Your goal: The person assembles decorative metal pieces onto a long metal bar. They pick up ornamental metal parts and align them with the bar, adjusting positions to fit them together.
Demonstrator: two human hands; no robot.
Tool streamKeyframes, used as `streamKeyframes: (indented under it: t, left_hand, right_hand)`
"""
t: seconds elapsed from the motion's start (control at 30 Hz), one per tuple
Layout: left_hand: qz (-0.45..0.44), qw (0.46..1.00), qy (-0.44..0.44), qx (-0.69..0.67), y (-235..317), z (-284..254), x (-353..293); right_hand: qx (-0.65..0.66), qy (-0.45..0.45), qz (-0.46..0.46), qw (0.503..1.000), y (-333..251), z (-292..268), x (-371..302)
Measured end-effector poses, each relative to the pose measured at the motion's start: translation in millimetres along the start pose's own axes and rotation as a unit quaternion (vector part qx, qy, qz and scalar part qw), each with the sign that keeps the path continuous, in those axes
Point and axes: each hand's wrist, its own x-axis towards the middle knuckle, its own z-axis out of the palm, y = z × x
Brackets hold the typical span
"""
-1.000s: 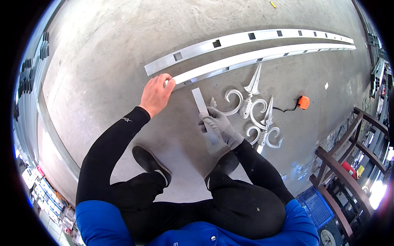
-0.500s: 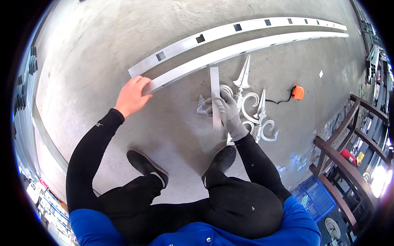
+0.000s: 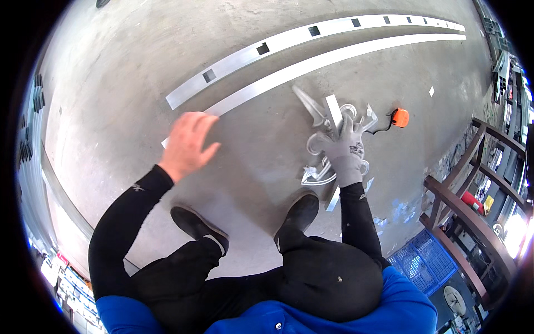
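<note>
My bare left hand (image 3: 189,143) is raised over the near end of the long plain silver metal bar (image 3: 289,74), thumb and fingers apart, holding nothing. My right hand (image 3: 346,149), in a grey glove, closes over a short flat metal bar (image 3: 332,108). Around and against that glove lie silver scroll ornaments (image 3: 317,143) with spear-shaped tips; one tip (image 3: 311,106) is smeared by motion. The glove hides the middle of the short bar and part of the scrolls, so its exact contact with them cannot be made out.
Beyond the plain bar lies a long bar with square holes (image 3: 289,40). An orange tape measure (image 3: 400,118) rests right of the ornaments on the concrete floor (image 3: 250,150). A brown metal frame (image 3: 467,214) and a blue plastic crate (image 3: 425,266) stand at right.
My left hand has let go of the long bar's end. My right hand has moved right with the short bar; the ornaments have shifted and turned. The long plain bar lies slightly farther off.
</note>
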Motion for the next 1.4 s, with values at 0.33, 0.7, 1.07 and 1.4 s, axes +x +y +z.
streamKeyframes:
  t: [0.33,0.7,1.07,1.4]
  left_hand:
    - [-0.159,0.886,-0.282,-0.333,75,56,10]
    - [-0.350,0.633,-0.170,-0.669,57,5,21]
    - [-0.374,0.558,-0.013,-0.740,-13,-26,8]
    - [-0.390,0.620,-0.014,-0.681,-5,-42,6]
  right_hand:
    - [-0.020,-0.127,-0.060,0.990,1,-53,13]
    - [0.521,-0.198,-0.034,0.830,-88,-32,-45]
    - [0.547,-0.342,-0.014,0.764,-99,-16,-59]
    - [0.380,-0.325,-0.161,0.851,-82,-10,-46]
